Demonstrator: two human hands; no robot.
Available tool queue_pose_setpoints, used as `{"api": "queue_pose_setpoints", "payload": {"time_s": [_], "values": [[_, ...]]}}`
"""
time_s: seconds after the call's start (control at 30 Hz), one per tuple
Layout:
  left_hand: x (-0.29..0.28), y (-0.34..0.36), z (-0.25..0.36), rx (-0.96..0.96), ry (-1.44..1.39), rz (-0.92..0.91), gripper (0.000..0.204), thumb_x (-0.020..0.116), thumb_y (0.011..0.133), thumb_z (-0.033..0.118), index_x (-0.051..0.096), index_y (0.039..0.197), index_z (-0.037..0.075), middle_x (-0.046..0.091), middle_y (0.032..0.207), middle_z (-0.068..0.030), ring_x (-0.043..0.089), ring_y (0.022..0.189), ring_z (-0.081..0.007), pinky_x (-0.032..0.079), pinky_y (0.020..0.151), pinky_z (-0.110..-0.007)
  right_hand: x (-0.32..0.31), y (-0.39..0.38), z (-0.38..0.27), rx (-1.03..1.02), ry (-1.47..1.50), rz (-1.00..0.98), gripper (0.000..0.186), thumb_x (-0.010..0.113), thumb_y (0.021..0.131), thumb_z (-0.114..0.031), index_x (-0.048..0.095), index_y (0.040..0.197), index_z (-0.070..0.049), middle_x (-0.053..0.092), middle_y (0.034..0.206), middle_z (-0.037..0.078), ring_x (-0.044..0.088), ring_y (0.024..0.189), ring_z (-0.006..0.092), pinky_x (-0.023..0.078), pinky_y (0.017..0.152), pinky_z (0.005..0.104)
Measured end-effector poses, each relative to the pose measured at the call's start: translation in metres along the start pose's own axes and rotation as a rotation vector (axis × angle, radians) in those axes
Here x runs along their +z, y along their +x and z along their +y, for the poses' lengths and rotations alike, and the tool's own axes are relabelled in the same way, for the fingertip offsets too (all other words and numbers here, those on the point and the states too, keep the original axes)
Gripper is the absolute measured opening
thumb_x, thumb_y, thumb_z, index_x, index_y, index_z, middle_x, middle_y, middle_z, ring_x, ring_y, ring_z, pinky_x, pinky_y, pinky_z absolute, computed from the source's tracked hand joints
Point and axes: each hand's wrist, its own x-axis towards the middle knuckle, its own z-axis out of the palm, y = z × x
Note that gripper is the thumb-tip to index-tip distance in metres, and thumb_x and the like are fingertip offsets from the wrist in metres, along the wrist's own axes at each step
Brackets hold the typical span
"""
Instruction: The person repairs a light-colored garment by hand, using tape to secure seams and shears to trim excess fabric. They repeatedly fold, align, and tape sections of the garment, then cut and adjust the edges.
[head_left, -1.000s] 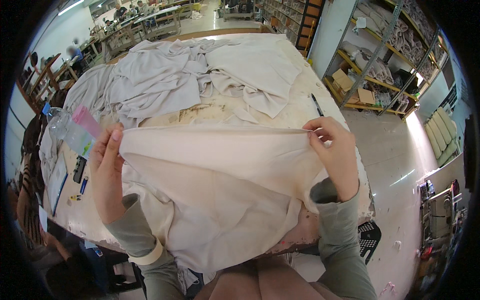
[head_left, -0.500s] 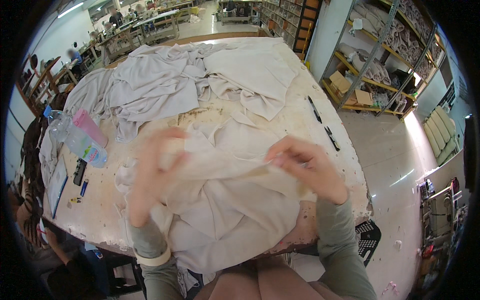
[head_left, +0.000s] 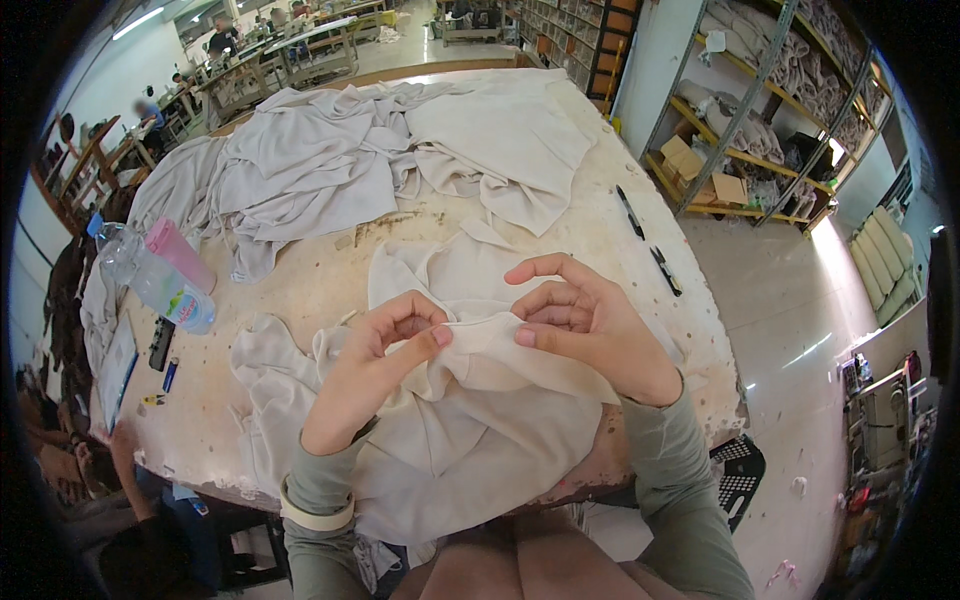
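A light beige garment (head_left: 480,430) lies crumpled on the near part of the table, its lower folds hanging over the front edge. My left hand (head_left: 385,350) pinches a seamed edge of it between thumb and curled fingers. A short way to the right, my right hand (head_left: 590,325) holds the same edge between thumb and fingers, its index finger raised off the cloth. The stretch of edge between the two hands is lifted slightly above the rest of the fabric. Which part of the garment this edge belongs to, I cannot tell.
Piles of grey-beige cloth (head_left: 310,160) cover the far side of the table (head_left: 290,300). At left stand a plastic bottle (head_left: 170,290) and a pink container (head_left: 180,255); two black pens (head_left: 630,212) lie at right. Another person's arm (head_left: 128,465) reaches in at lower left.
My left hand has come right and down from above the cloth and now grips its edge. My right hand has shifted slightly left. The other person's arm has moved up to the table corner.
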Motion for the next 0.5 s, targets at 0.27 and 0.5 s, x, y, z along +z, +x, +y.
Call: {"api": "queue_pose_setpoints", "payload": {"time_s": [0.27,0.5], "values": [[0.019,-0.001,-0.006,0.173,0.283,0.138,0.016,0.066,0.083,0.010,0.061,0.094,0.000,0.062,0.086,-0.0021,0.056,0.088,-0.0103,0.040,0.084,-0.024,0.013,0.008,0.021,-0.201,-0.101,-0.007,0.031,0.066,0.084,-0.006,0.054,0.113,-0.003,0.061,0.087,0.002,0.058,0.081,0.0077,0.046,0.073,0.0215],[-0.030,-0.002,0.001,0.206,-0.003,0.442,0.008,0.061,0.085,0.012,0.060,0.089,0.004,0.056,0.081,0.0022,0.048,0.077,-0.0059,0.036,0.073,-0.020,-0.008,0.005,0.010,-0.017,-0.286,-0.033,0.016,0.067,0.085,-0.013,0.065,0.092,0.002,0.063,0.081,0.000,0.056,0.075,0.0057,0.044,0.071,0.0204]]}}
